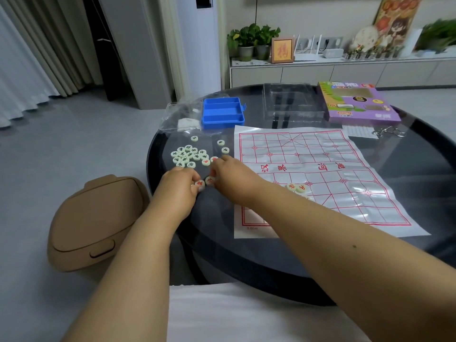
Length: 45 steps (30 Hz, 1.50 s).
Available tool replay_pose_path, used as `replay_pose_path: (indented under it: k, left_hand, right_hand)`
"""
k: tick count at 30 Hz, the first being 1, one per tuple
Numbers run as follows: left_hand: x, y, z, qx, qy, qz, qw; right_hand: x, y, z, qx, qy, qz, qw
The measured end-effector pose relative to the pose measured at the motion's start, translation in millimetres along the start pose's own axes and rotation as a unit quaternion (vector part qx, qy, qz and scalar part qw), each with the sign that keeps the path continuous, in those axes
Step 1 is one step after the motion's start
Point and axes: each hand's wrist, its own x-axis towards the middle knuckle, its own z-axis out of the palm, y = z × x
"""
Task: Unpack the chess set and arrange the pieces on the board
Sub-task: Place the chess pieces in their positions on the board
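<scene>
1. Your left hand (181, 186) is curled at the near edge of the dark round table (345, 262), its fingers pinching a red-marked disc (200, 184). That looks like sorting: red pieces pulled toward you, away from the rest.
2. Your right hand (233, 177) reaches across beside it, fingertips bent down at a second red disc (210, 180). Whether it pinches that disc or only touches it, you cannot tell; the fingers are hidden behind the knuckles.
3. The loose pile of pieces (188, 155) lies left of the board, mostly dark-marked; roughly fifteen show, though they overlap too much for a sure count. Three more sit apart from the pile: one (194, 138) above it, two (222, 146) nearer the board's edge.
4. The paper board (320, 174) lies flat but creased, its left side just beside your right wrist. Two red pieces (296, 187) are plainly on it near your forearm; a third may be hidden under the arm.
5. The blue tray (223, 113), one, stands emptied behind the pile, with one clear bag (180, 117) crumpled at its left. So unpacking seems done and arranging barely begun.
6. One clear plastic lid (291, 102) and one purple box (355, 102) are parked at the far side, out of your way.
</scene>
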Motion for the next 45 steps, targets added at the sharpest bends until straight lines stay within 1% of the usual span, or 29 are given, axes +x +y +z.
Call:
replay_pose_path:
  k: [2, 5, 8, 11, 17, 22, 25, 27, 31, 34, 36, 38, 40, 43, 45]
  left_hand:
    - [-2, 7, 0, -0.029, 0.017, 0.016, 0.999]
    - [-5, 27, 5, -0.068, 0.023, 0.052, 0.996]
    - [-7, 53, 16, -0.071, 0.004, 0.093, 0.993]
    - [-4, 72, 27, -0.078, -0.015, 0.109, 0.991]
    - [3, 100, 41, -0.081, -0.03, 0.123, 0.989]
    - [6, 119, 51, -0.07, -0.051, 0.125, 0.988]
    - [8, 125, 56, -0.06, -0.062, 0.128, 0.988]
    - [9, 126, 57, -0.058, -0.062, 0.127, 0.988]
    - [12, 119, 54, -0.076, -0.036, 0.113, 0.99]
    - [15, 107, 50, -0.085, -0.011, 0.1, 0.991]
    - [16, 98, 47, -0.083, 0.016, 0.09, 0.992]
    - [18, 88, 41, -0.085, 0.043, 0.073, 0.993]
    - [19, 78, 35, -0.089, 0.066, 0.054, 0.992]
    - [23, 60, 27, -0.087, 0.099, 0.026, 0.991]
    - [26, 46, 22, -0.088, 0.111, 0.006, 0.99]
  right_hand:
    - [-15, 7, -17, 0.039, 0.022, 0.019, 0.999]
    - [-45, 30, -44, 0.074, 0.042, 0.075, 0.994]
    - [-77, 62, -63, 0.084, 0.041, 0.131, 0.987]
    - [-102, 91, -71, 0.073, 0.043, 0.172, 0.982]
    - [-125, 126, -74, 0.034, 0.045, 0.206, 0.977]
    - [-131, 136, -72, 0.015, 0.022, 0.215, 0.976]
    - [-134, 140, -71, 0.014, 0.014, 0.217, 0.976]
    - [-135, 142, -74, 0.024, 0.03, 0.217, 0.975]
    - [-130, 142, -79, 0.046, 0.084, 0.221, 0.971]
    - [-121, 138, -75, 0.047, 0.092, 0.2, 0.974]
    - [-115, 131, -70, 0.029, 0.074, 0.154, 0.985]
    - [-109, 121, -63, -0.002, 0.03, 0.096, 0.995]
    - [-103, 114, -54, -0.043, -0.018, 0.057, 0.997]
    - [-96, 109, -47, -0.088, -0.054, 0.044, 0.994]
    - [-92, 107, -48, -0.077, -0.05, 0.056, 0.994]
